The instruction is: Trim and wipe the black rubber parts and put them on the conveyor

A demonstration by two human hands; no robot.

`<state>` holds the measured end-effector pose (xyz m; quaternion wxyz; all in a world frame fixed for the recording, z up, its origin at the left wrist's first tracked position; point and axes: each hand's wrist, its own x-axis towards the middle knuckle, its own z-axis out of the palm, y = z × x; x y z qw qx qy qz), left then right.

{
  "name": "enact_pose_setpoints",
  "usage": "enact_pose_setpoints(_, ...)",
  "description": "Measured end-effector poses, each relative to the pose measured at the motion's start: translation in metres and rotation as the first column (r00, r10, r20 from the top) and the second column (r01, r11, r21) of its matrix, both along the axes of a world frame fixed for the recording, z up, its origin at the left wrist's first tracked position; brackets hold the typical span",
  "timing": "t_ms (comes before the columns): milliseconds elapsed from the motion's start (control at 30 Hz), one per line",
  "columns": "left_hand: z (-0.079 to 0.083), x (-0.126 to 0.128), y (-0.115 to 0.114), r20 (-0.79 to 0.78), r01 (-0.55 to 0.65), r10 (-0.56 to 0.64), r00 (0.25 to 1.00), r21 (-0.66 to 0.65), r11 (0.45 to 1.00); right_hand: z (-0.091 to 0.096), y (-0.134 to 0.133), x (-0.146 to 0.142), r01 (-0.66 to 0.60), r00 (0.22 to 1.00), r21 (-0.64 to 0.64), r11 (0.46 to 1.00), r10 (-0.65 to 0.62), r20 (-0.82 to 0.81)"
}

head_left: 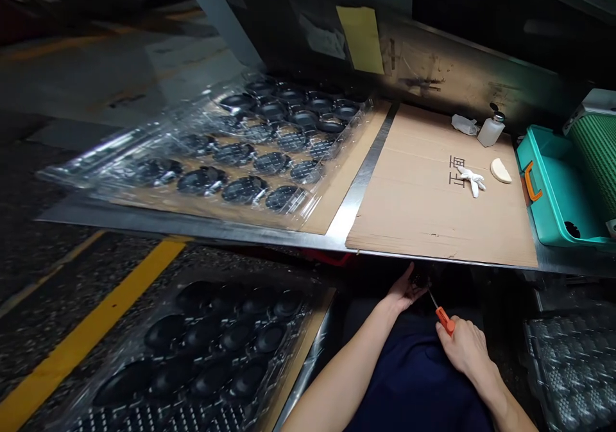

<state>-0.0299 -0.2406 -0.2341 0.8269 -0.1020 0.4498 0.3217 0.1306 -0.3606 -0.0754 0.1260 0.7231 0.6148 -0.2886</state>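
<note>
Below the front edge of the workbench, my left hand (403,291) reaches forward with its fingers curled on a small dark part (419,280) that is hard to make out. My right hand (466,348) grips a screwdriver with an orange handle (445,320); its thin shaft points up and left toward that dark part. Both hands are over my lap in dark blue clothing. On the bench a clear plastic tray (231,143) holds several round black parts.
A cardboard sheet (423,207) lies on the metal bench with a white cloth scrap (472,180), a pale wedge (500,171) and a white bottle (491,128). A teal bin (558,188) stands at the right. Another tray of black parts (216,348) sits low left, beside a yellow floor line (96,329).
</note>
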Motion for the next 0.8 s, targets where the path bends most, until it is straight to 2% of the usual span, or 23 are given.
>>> enact_pose_setpoints(133, 0.003, 0.000, 0.000, -0.003, -0.050, 0.050, 0.999, 0.003, 0.999, -0.003, -0.002, 0.000, 0.000, 1.000, -0.022, 1.000, 0.000, 0.007)
enact_pose_setpoints(500, -0.003, 0.002, -0.005, -0.004, -0.053, 0.054, 0.999, 0.036, 0.998, -0.001, -0.003, -0.004, 0.020, 1.000, 0.005, 1.000, -0.020, -0.003)
enact_pose_setpoints(633, 0.002, 0.003, -0.006, -0.047, -0.001, 0.002, 0.999, 0.020, 1.000, -0.001, -0.005, -0.006, 0.047, 0.999, 0.001, 0.999, -0.047, 0.006)
enact_pose_setpoints(800, 0.012, 0.002, -0.009, -0.076, -0.038, 0.039, 0.996, 0.017, 0.999, 0.002, -0.009, -0.020, 0.055, 0.997, 0.058, 0.997, -0.052, -0.052)
